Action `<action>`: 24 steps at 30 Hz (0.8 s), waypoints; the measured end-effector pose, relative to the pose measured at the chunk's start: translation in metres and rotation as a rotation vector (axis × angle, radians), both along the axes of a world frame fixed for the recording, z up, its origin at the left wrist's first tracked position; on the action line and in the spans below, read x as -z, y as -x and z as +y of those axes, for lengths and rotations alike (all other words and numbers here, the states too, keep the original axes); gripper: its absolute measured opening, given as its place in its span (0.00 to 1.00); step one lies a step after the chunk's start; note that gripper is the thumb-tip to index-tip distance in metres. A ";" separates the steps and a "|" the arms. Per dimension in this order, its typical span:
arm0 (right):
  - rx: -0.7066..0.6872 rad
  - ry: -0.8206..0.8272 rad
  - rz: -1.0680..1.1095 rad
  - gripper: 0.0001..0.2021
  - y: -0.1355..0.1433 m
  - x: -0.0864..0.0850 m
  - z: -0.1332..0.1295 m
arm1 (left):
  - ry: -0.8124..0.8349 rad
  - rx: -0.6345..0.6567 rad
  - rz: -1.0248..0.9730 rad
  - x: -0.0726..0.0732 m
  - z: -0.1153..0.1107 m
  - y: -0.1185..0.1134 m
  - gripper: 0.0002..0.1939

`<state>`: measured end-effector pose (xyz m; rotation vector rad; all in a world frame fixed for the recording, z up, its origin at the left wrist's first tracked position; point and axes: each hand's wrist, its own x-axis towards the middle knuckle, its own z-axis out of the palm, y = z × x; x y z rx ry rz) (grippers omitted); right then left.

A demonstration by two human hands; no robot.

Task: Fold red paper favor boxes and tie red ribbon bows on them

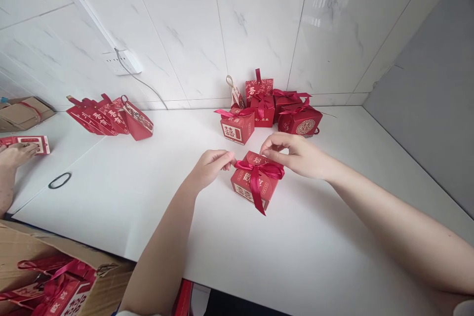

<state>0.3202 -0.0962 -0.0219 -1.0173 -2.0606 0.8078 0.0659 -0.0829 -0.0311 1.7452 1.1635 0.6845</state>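
A red gift box (240, 176) with pale lettering sits on the white table, tied on top with a dark red satin ribbon (255, 180) in a bow. One ribbon tail hangs down over the box's near side. At the box's left side, my left hand (211, 169) is closed, thumb and fingers pinching the ribbon's left end. My right hand (296, 155) arches over the box's far right edge. Its thumb and forefinger come together by the top edge, and what they hold, if anything, is too small to make out.
Behind stand several finished red boxes (237, 128) with bows against the tiled wall. Folded red bags (111, 116) lean at the left. Another person's hand (17, 154) touches a red carton there, near a black loop (59, 180). A cardboard box (107, 276) holds more boxes below.
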 end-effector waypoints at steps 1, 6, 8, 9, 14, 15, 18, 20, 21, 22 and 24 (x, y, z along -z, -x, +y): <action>-0.002 -0.016 0.006 0.09 0.003 0.001 -0.001 | 0.002 -0.010 -0.018 0.000 -0.001 -0.001 0.20; -0.010 -0.052 0.044 0.08 0.019 0.011 -0.006 | 0.004 0.059 -0.024 -0.004 -0.006 -0.005 0.13; -0.042 -0.071 0.065 0.07 0.024 0.017 -0.007 | -0.019 0.068 -0.027 -0.004 -0.008 -0.007 0.11; -0.053 -0.083 0.077 0.06 0.027 0.019 -0.008 | -0.042 0.061 -0.050 -0.003 -0.009 -0.008 0.10; 0.012 -0.100 0.195 0.05 0.033 0.029 -0.008 | -0.089 0.042 -0.246 0.002 -0.010 -0.013 0.09; 0.031 -0.097 0.214 0.05 0.033 0.031 -0.008 | -0.082 0.052 -0.265 0.003 -0.009 -0.014 0.09; 0.065 -0.070 0.233 0.04 0.033 0.033 -0.008 | -0.092 0.071 -0.285 0.004 -0.009 -0.013 0.09; 0.074 -0.068 0.219 0.04 0.033 0.034 -0.009 | -0.088 0.075 -0.295 0.004 -0.009 -0.013 0.09; 0.080 -0.090 0.202 0.03 0.033 0.035 -0.009 | -0.076 0.069 -0.307 0.004 -0.010 -0.013 0.09; 0.087 -0.129 0.179 0.03 0.034 0.035 -0.009 | -0.059 0.060 -0.328 0.003 -0.010 -0.014 0.09; 0.098 -0.237 0.123 0.02 0.034 0.037 -0.009 | -0.021 0.038 -0.374 0.004 -0.012 -0.017 0.09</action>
